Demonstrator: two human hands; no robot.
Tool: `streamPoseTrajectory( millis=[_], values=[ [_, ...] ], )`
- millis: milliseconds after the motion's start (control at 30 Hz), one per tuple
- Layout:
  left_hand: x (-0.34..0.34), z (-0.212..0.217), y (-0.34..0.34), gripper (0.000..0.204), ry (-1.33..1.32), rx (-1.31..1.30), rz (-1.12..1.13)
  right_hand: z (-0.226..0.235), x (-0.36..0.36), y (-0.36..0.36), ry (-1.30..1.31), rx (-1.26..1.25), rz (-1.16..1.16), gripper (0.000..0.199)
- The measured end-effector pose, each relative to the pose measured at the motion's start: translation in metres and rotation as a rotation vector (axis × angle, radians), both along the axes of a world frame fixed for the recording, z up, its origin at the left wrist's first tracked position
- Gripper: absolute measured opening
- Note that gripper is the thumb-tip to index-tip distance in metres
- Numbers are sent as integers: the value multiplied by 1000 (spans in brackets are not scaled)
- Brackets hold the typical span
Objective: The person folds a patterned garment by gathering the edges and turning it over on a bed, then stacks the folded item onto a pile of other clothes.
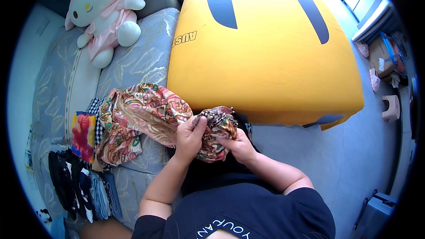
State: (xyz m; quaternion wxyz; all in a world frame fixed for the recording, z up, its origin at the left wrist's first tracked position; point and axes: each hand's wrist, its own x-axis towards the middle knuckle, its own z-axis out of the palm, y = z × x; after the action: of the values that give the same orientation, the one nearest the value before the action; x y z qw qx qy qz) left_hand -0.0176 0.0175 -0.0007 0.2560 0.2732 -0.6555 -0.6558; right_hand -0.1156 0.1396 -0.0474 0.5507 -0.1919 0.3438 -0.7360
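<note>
A thin paisley garment (148,106) in pink, brown, cream and teal stretches from the sofa to my lap. Its bunched end (217,119) is held up in front of my body, with a ruffled brown-and-white edge at the top. My left hand (190,137) grips this bunch from the left, thumb pressed on the gathered cloth. From the right, my right hand (241,147) pinches the same bunch a little lower, thumb on top. The rest of the garment lies loosely over the sofa's seat. Whether it is trousers or a top, I cannot tell.
A folded tie-dye cloth (84,135) lies on the grey leaf-patterned sofa (150,40), above folded dark clothes (71,181) and jeans (102,194). A large plush toy (99,13) sits at the back. Ahead stands a yellow-covered table (265,62); right, a pink stool (390,108) and suitcase (376,214).
</note>
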Motion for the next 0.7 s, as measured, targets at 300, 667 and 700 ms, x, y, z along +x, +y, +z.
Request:
streamPoseTrajectory(
  millis=[300, 667, 700],
  values=[
    [-7, 4, 3, 44, 101, 299, 67, -9, -8, 3, -56, 41, 38, 47],
    [-2, -3, 4, 49, -45, -198, -68, 43, -37, -3, 1123, 53, -552, 25],
    [-4, -3, 4, 49, -39, -208, -84, 46, -37, -7, 1163, 71, -524, 24]
  ],
)
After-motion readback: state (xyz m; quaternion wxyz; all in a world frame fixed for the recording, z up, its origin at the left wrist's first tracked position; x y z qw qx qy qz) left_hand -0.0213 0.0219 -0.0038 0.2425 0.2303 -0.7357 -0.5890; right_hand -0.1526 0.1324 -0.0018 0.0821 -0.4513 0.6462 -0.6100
